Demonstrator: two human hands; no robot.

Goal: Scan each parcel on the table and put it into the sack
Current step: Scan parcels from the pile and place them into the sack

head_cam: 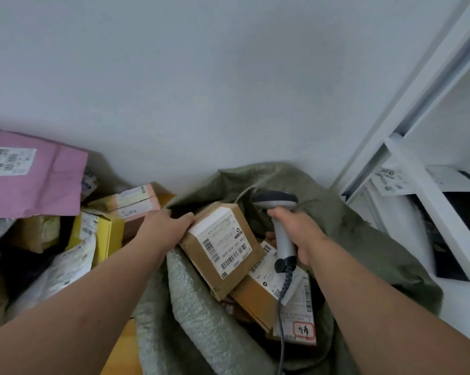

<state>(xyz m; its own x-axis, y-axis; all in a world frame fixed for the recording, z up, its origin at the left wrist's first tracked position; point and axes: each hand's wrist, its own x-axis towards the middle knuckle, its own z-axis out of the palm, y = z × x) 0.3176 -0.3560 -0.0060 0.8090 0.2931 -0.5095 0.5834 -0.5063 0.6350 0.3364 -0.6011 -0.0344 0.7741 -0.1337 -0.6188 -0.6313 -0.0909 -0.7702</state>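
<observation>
My left hand holds the far left edge of a brown cardboard parcel with a white barcode label, inside the mouth of the green woven sack. The parcel lies tilted on other labelled parcels in the sack. My right hand grips the grey handle of a barcode scanner, whose head sits just right of the parcel and whose coiled cable hangs down.
On the table at the left lie several parcels: a pink mailer, a yellow box, pink-edged boxes and white bags. A white shelf unit stands at the right. A grey wall is behind.
</observation>
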